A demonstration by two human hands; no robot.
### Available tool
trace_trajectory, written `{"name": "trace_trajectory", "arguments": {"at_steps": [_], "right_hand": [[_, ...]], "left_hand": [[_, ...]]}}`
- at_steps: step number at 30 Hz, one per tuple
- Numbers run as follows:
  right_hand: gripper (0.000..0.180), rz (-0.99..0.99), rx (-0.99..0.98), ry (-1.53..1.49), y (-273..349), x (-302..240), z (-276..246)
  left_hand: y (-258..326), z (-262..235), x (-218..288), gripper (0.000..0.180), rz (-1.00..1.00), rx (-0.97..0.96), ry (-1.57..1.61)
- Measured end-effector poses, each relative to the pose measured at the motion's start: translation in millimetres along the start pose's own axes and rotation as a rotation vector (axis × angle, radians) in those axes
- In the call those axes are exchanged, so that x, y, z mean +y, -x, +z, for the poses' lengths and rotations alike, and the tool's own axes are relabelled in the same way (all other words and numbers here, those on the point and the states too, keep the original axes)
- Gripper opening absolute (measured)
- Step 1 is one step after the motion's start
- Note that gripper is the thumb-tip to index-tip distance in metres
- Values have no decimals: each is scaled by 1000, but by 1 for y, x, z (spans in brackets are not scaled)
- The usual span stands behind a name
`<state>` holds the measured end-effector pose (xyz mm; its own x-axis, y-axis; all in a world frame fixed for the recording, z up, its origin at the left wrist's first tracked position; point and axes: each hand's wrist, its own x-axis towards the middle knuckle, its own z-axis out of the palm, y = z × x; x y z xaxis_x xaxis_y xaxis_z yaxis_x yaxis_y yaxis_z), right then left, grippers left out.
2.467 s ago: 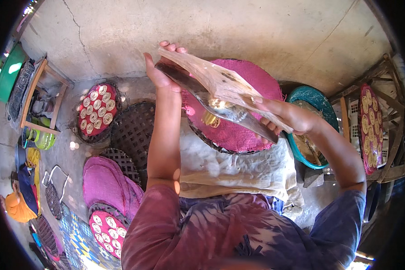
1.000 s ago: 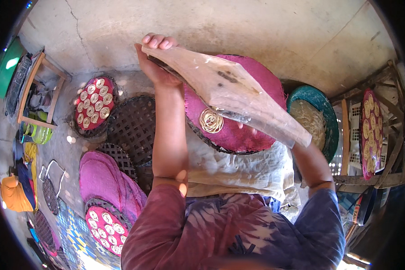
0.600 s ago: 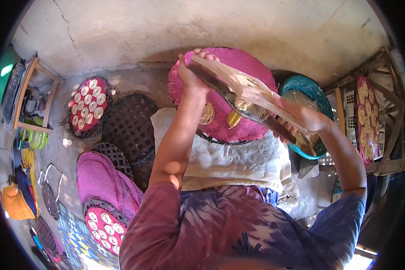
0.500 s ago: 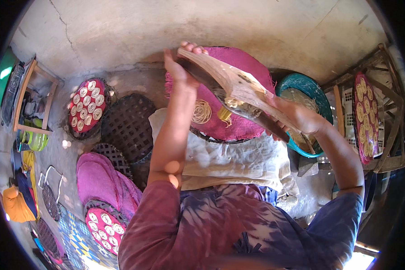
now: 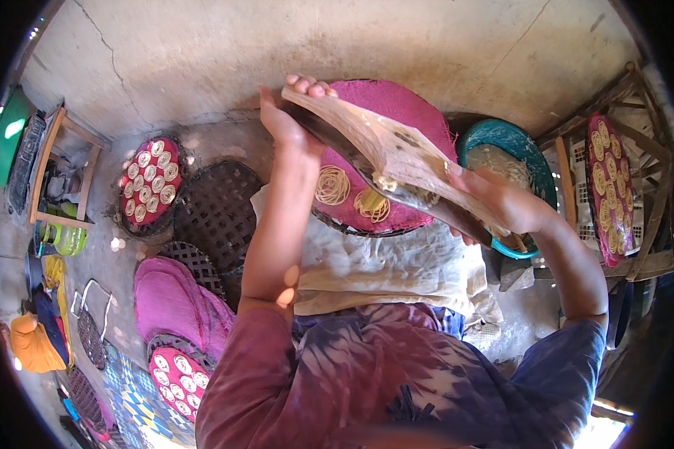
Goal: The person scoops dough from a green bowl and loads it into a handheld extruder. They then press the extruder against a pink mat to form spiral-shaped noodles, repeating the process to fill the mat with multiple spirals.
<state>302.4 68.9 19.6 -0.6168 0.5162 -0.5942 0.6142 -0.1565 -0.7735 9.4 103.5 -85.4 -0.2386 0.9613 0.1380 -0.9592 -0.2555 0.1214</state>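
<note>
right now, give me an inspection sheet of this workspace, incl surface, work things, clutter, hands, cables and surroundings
Surface: round pink cloth-covered tray, in front of the person
Work things: wooden tool, held tilted above the tray; a pale coil on the tray, with yellowish strands to its right, below the tool
Clutter: pink-purple cloths piled at left, near a dark lattice tray
Left hand: gripping the tool's upper-left end
Right hand: gripping nearer its lower-right end
Cables: nothing seen
Surroundings: cracked pale wall ahead; teal basin at right
</note>
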Motion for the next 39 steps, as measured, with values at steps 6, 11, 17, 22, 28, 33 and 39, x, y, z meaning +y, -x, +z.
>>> {"name": "trace_trajectory", "arguments": {"at_steps": [6,11,17,22,28,33,39], "right_hand": [[78,79,64,91,18,8,-11],[100,-44,-90,-515,-6,41,-11],[92,-242,-509,-1187,-88,104,13],[68,-277,-403,-834,-104,125,4],[33,-675,345,853,-130,115,15],[42,-673,130,156,-105,80,21],[78,-145,-116,-269,-19,46,-29]], "left_hand": [[-6,-29,-45,66,-117,-90,248],[-18,-44,-46,56,-169,-185,435],[-12,-60,-41,26,-62,-316,340],[-13,-59,-22,53,18,-192,419],[-15,-19,18,53,-37,-349,343],[-11,20,26,58,-153,-489,289],[-17,23,-19,72,71,-197,-121]]}}
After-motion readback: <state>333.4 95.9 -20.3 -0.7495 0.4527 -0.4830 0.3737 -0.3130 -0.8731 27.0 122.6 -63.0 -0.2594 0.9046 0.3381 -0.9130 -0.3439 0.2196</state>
